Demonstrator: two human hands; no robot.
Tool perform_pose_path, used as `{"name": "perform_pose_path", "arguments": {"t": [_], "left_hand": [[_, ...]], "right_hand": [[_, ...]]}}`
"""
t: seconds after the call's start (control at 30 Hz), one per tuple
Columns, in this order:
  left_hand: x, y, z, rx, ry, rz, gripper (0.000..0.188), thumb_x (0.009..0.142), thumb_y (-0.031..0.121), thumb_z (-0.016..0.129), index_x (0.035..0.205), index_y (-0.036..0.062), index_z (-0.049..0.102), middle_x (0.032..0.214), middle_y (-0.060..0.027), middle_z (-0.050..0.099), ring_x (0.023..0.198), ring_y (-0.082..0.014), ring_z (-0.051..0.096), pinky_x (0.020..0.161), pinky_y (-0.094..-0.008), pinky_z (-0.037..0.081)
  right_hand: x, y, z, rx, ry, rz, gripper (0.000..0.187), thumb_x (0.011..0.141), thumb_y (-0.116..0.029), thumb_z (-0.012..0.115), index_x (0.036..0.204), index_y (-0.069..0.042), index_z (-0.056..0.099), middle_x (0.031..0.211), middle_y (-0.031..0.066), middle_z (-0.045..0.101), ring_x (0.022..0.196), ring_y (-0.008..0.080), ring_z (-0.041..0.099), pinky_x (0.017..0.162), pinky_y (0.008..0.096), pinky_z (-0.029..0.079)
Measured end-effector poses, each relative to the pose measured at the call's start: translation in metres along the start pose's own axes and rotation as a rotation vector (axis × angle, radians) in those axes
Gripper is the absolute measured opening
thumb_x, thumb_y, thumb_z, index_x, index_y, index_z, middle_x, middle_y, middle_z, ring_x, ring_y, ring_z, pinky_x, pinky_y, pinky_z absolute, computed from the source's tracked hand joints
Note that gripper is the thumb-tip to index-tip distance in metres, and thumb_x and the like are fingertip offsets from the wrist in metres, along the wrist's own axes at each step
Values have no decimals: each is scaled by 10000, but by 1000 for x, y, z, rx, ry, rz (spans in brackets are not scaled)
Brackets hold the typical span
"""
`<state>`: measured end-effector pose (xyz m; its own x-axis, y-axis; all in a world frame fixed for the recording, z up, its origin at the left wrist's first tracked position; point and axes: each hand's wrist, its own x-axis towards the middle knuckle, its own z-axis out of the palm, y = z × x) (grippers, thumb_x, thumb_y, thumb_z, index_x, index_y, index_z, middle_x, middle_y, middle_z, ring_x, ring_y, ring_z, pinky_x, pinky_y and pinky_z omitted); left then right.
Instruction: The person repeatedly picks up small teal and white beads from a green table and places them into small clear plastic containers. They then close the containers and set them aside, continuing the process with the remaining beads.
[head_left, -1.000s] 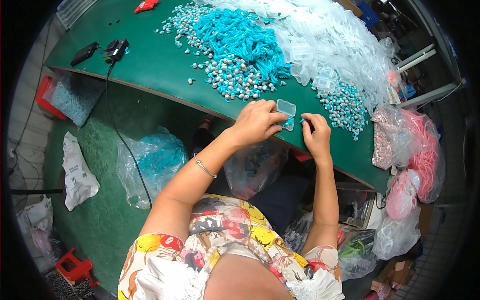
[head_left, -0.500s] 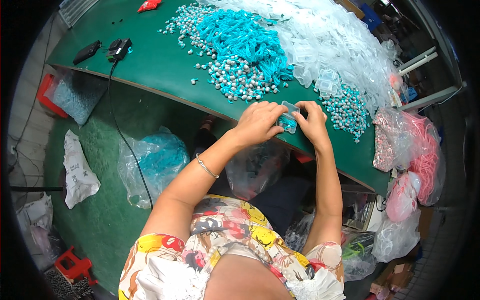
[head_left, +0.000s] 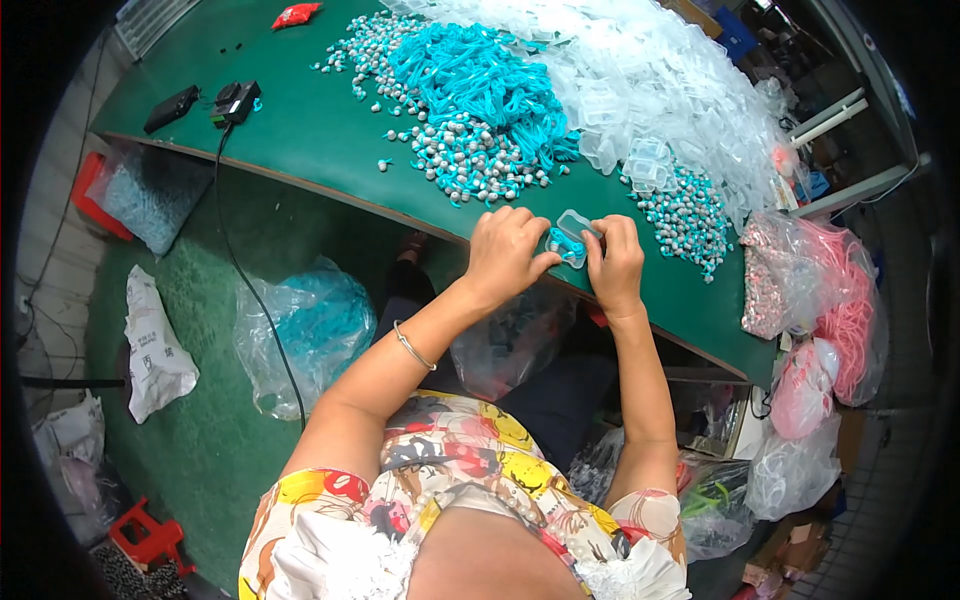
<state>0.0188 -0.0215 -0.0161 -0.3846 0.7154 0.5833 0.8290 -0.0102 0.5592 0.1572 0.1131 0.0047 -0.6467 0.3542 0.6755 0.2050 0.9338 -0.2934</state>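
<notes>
Between my hands, at the near edge of the green table, is a small clear plastic case with its lid raised. Turquoise cord lies coiled inside it. My left hand is closed on the case's left side, thumb at its near corner and fingers curled behind. My right hand pinches the right side, thumb and bent fingers by the lid. Just beyond is a heap of small silver-grey pieces with turquoise ends, and behind that a pile of turquoise cords. A second heap of such pieces lies to the right.
A large mound of clear cases covers the far right of the table. A black device trails a cable off the near edge. Bags with pink cords hang at the right end. Bags and a red stool stand on the floor.
My left fingers have drawn back slightly from over the case, so more of the lid and the cord shows. My right hand has shifted a little left and toward me.
</notes>
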Motion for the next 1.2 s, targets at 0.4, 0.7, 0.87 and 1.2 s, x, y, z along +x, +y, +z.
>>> {"name": "perform_pose_path", "arguments": {"t": [0.4, 0.7, 0.87, 1.2], "left_hand": [[-3, 9, -3, 157, -11, 156, 265, 764, 237, 779, 959, 91, 676, 813, -44, 579, 767, -245, 589, 652, -397, 402], [-12, 12, -12, 359, -89, 201, 373, 826, 251, 713, 1158, 86, 668, 929, -34, 576, 823, -219, 562, 690, -386, 402], [-12, 9, -22, 226, -154, 143, 403, 827, 227, 717, 1196, 79, 649, 979, -58, 586, 893, -248, 574, 728, -394, 421], [9, -7, -9, -3, -179, 299, 455, 804, 160, 742, 1235, 84, 615, 1136, -81, 626, 962, -288, 606, 816, -393, 497]], "right_hand": [[-9, -11, -2, 2, 62, -57, 201, 779, 53, 717, 936, -16, 610, 912, 147, 608, 796, 335, 638, 655, 406, 528], [-16, -18, -10, 47, 4, -71, 284, 767, 59, 686, 1037, -20, 644, 932, 141, 620, 844, 338, 631, 723, 437, 518], [-25, -24, -14, 38, -61, -77, 334, 758, 42, 700, 1084, -18, 656, 976, 145, 624, 946, 351, 642, 800, 441, 534], [-34, -25, -7, 108, -97, -24, 400, 744, 6, 747, 1129, -6, 641, 1105, 175, 611, 1055, 370, 632, 890, 432, 535]]}}
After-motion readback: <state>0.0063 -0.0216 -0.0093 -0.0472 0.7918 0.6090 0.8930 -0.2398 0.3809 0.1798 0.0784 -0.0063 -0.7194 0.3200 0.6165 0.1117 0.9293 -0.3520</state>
